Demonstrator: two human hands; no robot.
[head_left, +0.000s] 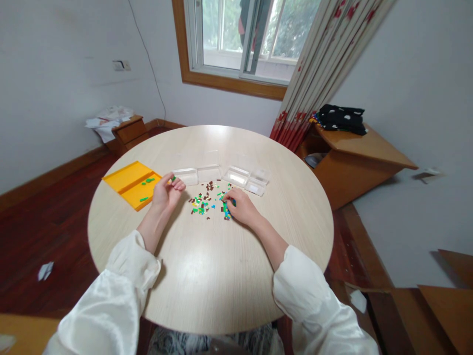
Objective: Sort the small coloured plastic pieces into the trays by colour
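Observation:
Small plastic building bricks (201, 203) in green, brown, blue and yellow lie scattered mid-table. My left hand (165, 193) is turned palm up beside the yellow box, its fingers curled around a small green brick (173, 178). Over the right side of the pile, my right hand (241, 206) points down with thumb and fingers together among the bricks. Whatever its fingertips grip is too small to make out. The open yellow box (127, 185) holds several green bricks (148, 181) in its nearer half.
Clear plastic cases stand behind the pile, one at left (186, 176) and one at right (246, 178). All this rests on a round pale wooden table (207, 266). A tilted wooden cabinet (354, 162) with a black cloth stands at right, near the curtain (318, 64).

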